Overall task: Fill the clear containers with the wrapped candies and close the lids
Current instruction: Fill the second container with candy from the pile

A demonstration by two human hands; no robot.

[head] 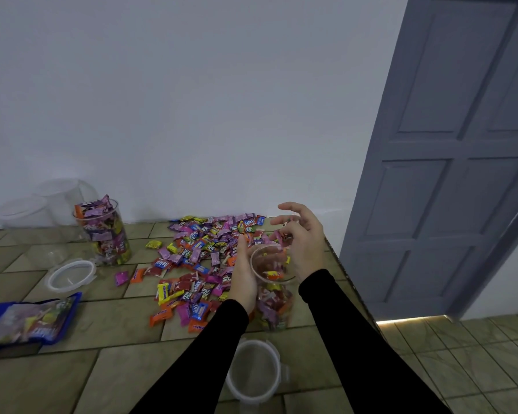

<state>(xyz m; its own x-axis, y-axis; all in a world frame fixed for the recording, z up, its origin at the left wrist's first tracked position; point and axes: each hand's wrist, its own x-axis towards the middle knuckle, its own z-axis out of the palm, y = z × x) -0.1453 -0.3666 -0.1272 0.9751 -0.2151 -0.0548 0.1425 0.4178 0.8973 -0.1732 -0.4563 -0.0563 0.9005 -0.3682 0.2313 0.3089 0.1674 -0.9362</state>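
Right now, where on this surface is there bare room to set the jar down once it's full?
Bare tile lies at the near left, between the blue candy bag and the lid by the sleeves. A smaller patch sits between the full jar and the candy pile, though a few stray candies dot it. The pile itself is crowded.

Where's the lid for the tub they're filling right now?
A round clear lid lies flat on the tiled surface at the bottom of the head view, between the two black sleeves, just nearer the person than the container.
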